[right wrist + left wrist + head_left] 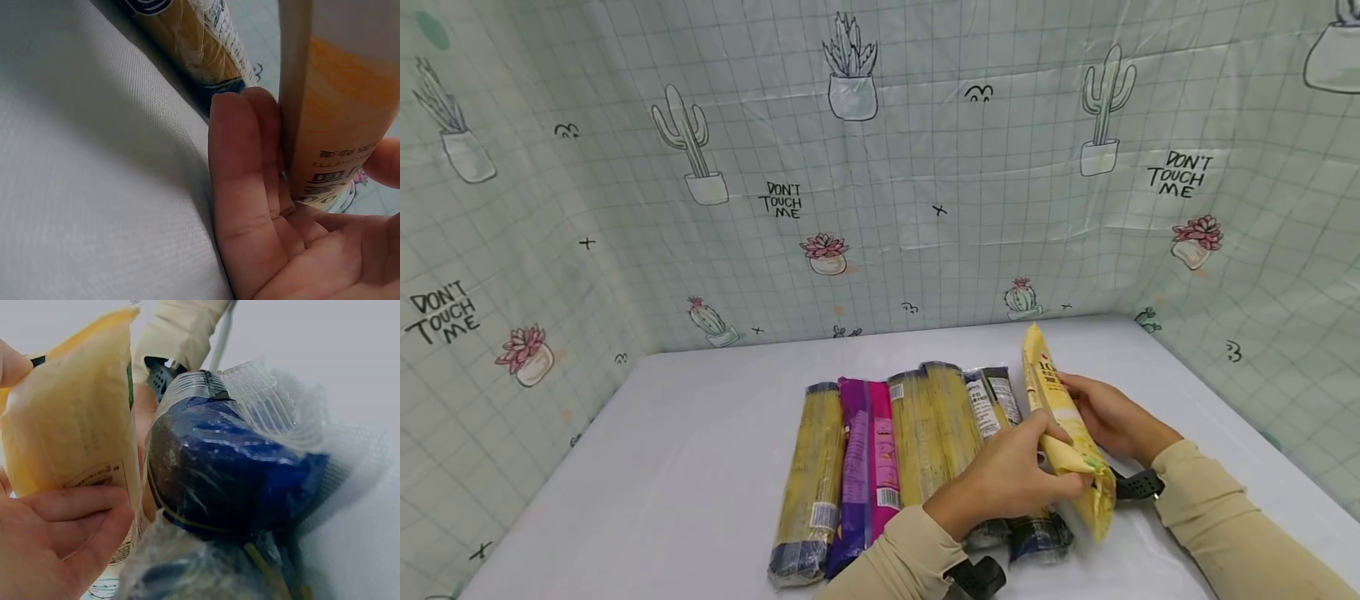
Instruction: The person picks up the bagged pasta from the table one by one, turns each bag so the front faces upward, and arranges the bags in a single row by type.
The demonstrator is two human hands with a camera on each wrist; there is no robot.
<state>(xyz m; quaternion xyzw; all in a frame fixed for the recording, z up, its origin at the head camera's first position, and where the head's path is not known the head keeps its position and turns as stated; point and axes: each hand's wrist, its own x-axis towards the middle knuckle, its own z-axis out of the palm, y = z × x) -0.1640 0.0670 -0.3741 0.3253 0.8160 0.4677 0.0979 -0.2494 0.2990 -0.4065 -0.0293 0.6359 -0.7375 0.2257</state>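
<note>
Between both hands a yellow spaghetti bag point(1054, 398) is held tilted on its long edge, at the right end of a row of packs. My left hand point(1003, 473) grips its near end with thumb and fingers; in the left wrist view, fingers point(81, 519) lie along the bag's printed side. Around its farther right side, my right hand point(1108, 415) holds it, and the right wrist view shows fingers on one face and the thumb point(382, 164) at the other. Beside it lies a dark blue-ended pasta pack point(992, 392), partly hidden under the left forearm and hand.
Leftward in the row lie clear packs of spaghetti point(921, 433) side by side, a purple and pink pack point(868, 450), and another clear spaghetti pack point(808, 467) at the left end. All rest on a white table point(685, 467). A patterned curtain point(895, 175) stands behind.
</note>
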